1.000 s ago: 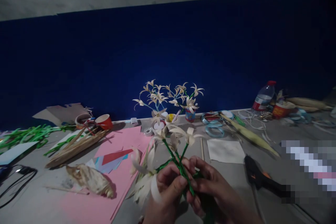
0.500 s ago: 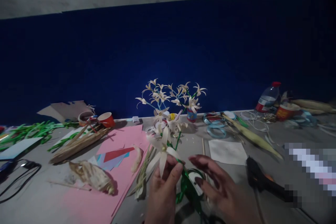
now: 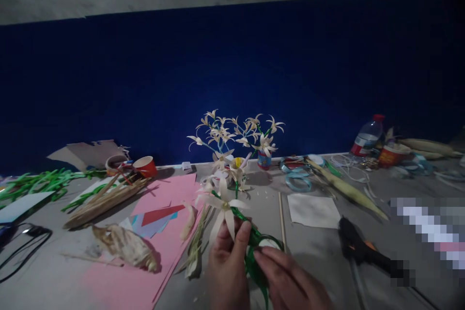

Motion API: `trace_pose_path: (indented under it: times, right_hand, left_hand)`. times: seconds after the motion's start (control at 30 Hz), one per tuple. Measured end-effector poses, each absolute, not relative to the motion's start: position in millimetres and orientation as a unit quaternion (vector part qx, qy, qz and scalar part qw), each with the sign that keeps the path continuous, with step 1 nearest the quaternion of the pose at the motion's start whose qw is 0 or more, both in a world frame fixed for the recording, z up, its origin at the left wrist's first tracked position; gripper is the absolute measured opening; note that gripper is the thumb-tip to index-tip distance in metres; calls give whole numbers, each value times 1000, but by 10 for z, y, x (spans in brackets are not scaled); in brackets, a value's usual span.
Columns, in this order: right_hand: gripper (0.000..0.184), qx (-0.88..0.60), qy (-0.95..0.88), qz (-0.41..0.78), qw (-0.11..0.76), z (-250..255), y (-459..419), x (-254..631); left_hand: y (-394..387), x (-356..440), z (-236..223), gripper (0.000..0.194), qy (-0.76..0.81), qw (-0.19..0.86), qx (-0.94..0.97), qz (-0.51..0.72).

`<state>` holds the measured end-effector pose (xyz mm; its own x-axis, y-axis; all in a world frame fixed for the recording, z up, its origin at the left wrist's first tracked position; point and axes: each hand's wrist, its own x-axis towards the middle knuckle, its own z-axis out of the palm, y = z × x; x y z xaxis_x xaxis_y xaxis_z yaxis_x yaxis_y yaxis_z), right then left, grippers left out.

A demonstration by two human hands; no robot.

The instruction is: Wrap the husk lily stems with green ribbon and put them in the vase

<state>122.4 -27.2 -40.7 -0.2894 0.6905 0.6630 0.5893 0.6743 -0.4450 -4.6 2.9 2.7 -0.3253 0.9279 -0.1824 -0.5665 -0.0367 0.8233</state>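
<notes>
My left hand (image 3: 229,264) is closed in a pinch on the green-wrapped stem (image 3: 238,214) of an artificial flower. The pale flower (image 3: 224,204), with long narrow petals, faces me just above that thumb. Close by on the right, my right hand (image 3: 290,278) has its fingers pressed together on a green ribbon (image 3: 255,271) that hangs down below the stem. Part of a ribbon roll shows behind the right fingertips. The ribbon's lower end runs out of view.
Similar pale flowers (image 3: 221,133) stand at the back. Pink paper (image 3: 170,223) and a dried husk (image 3: 125,246) lie left. To the right are a white sheet (image 3: 314,210), a black glue gun (image 3: 366,249), a green husk (image 3: 348,189) and a plastic bottle (image 3: 367,136).
My right hand has moved left and down, its spread fingers closing on the green ribbon. The flower in my left hand has dipped slightly, and the stem leans more to the left.
</notes>
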Motion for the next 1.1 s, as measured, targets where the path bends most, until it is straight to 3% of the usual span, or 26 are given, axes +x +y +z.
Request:
trace_pose_path:
  times: [0.27, 0.5, 0.63, 0.73, 0.97, 1.1]
  right_hand:
    - [15, -419, -698, 151, 561, -352, -44, 1059]
    - [12, -439, -663, 188, 577, -337, 2, 964]
    - [12, -428, -660, 212, 580, -335, -40, 975]
    - [21, -432, -639, 232, 593, -326, -100, 1003]
    - [21, -402, -681, 187, 583, -130, -187, 1204]
    - [12, -454, -599, 335, 568, 22, -133, 1219]
  left_hand:
    - [21, 18, 44, 41, 429, 560, 167, 689]
    - [14, 2, 68, 33, 400, 576, 175, 691]
    - [18, -41, 12, 38, 442, 555, 172, 683]
    - [20, -76, -43, 38, 459, 524, 210, 686]
    - [-59, -74, -40, 16, 460, 400, 384, 694]
    - [-90, -126, -80, 11, 454, 395, 442, 665]
